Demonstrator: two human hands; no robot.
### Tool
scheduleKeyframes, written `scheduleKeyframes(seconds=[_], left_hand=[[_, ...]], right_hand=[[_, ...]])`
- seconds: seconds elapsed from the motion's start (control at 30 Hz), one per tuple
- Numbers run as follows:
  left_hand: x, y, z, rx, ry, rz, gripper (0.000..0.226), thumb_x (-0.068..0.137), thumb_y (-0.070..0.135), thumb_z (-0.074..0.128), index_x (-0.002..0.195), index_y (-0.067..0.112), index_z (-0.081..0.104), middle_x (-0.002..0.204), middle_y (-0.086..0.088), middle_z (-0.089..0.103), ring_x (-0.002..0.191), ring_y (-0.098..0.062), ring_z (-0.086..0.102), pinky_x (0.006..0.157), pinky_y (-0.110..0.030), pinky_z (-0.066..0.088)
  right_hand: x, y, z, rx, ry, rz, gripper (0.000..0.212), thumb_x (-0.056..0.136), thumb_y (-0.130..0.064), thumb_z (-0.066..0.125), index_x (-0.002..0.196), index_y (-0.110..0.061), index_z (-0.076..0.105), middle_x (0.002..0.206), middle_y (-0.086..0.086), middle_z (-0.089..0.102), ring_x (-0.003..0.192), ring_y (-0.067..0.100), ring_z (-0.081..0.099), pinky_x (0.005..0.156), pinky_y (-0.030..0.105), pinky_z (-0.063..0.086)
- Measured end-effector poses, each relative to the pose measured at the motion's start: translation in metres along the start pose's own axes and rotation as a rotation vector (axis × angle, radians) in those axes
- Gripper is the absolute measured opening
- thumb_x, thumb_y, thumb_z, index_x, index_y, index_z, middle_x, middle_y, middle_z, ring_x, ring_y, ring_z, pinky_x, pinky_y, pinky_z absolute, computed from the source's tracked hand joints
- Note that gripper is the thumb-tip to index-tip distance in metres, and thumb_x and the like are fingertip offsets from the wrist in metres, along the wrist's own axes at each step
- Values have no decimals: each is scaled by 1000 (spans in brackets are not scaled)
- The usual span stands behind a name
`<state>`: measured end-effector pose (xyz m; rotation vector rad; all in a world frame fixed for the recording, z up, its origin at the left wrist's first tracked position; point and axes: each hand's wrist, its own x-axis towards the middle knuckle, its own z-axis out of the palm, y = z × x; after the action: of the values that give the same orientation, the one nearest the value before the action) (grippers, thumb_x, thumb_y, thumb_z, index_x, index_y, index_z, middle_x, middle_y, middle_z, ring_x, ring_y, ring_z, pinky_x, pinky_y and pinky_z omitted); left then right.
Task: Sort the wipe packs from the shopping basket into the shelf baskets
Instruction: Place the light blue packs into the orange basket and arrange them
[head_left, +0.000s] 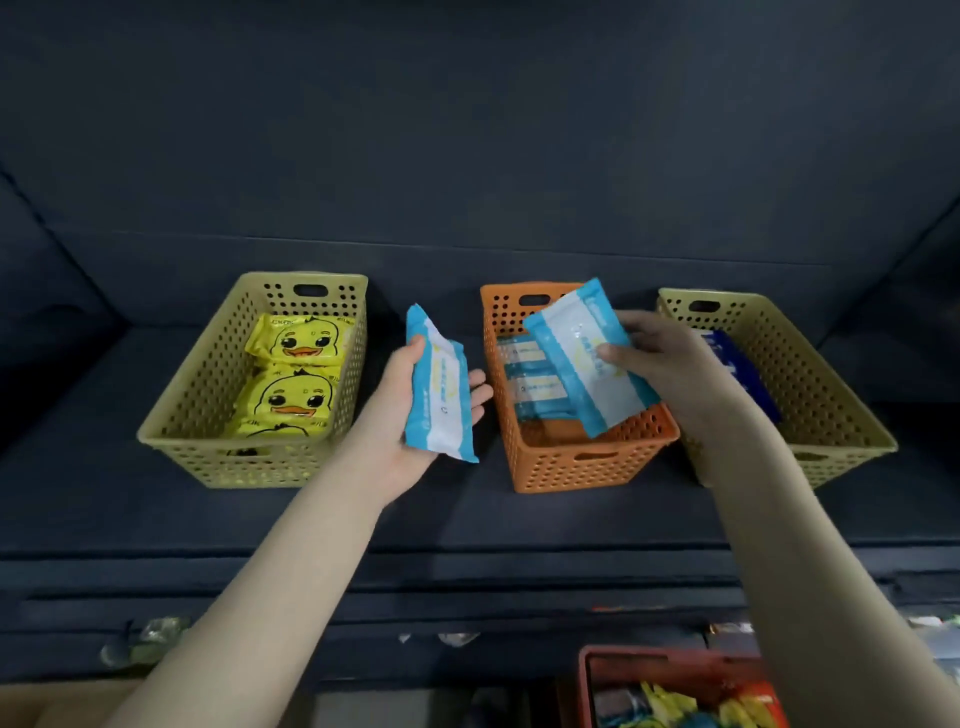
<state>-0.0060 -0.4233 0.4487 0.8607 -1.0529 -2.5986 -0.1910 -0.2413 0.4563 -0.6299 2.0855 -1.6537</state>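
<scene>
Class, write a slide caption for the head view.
Left hand holds a blue wipe pack beside the orange basket; right hand holds a second pack over it.

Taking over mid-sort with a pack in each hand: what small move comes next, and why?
Probably lower the tilted pack in the right hand into the orange basket and release: it hangs over that basket, where matching packs lie. The left hand holds its own pack beside the basket, to follow.

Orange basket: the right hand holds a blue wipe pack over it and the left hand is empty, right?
Not empty: the head view shows the left hand gripping a second blue pack beside the orange basket. The right hand does hold its wipe pack over it.
</scene>
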Motion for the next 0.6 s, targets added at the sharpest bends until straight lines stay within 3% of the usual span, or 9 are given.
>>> scheduleKeyframes(seconds=[0.1, 0.2, 0.33, 0.4, 0.5, 0.6], left_hand=[[22, 7, 5, 86, 103, 86, 37, 101, 44, 38, 119, 20, 60, 106, -8, 73, 99, -22, 70, 86, -38, 52], [43, 11, 6, 117, 205, 175, 24, 103, 38, 39, 98, 25, 59, 91, 6, 68, 85, -12, 66, 73, -32, 52], [67, 10, 3, 129, 272, 237, 21, 103, 35, 39, 100, 27, 59, 99, 7, 67, 92, -10, 66, 83, -35, 54], [77, 9, 0, 132, 282, 257, 19, 102, 32, 42, 105, 25, 59, 108, 3, 68, 96, -10, 67, 86, -37, 54], [90, 8, -3, 114, 290, 272, 14, 100, 22, 49, 109, 22, 59, 111, -1, 70, 96, -13, 70, 76, -36, 59], [101, 7, -4, 99, 279, 242, 14, 98, 14, 52, 110, 21, 57, 110, -3, 70, 94, -18, 72, 70, -37, 60]], right_hand=[[45, 12, -11, -370, -121, -13, 39, 80, -13, 77, 116, -17, 65, 104, 5, 71, 88, 14, 68, 76, 29, 54], [70, 24, -6, -624, -388, 40, 38, 79, -19, 78, 114, -26, 64, 108, -1, 68, 94, 9, 64, 74, 22, 51], [82, 47, 12, -767, -650, 55, 38, 82, -23, 76, 118, -27, 62, 118, -7, 63, 112, 10, 58, 91, 27, 48], [86, 58, 20, -833, -734, 56, 37, 83, -22, 74, 118, -28, 63, 119, -7, 64, 112, 10, 58, 91, 26, 47], [94, 69, 29, -946, -811, 13, 39, 85, -20, 72, 122, -25, 62, 119, -8, 63, 109, 8, 57, 93, 26, 45], [96, 70, 30, -1033, -796, -83, 37, 85, -24, 70, 122, -23, 64, 104, -9, 56, 95, 7, 53, 84, 24, 42]])
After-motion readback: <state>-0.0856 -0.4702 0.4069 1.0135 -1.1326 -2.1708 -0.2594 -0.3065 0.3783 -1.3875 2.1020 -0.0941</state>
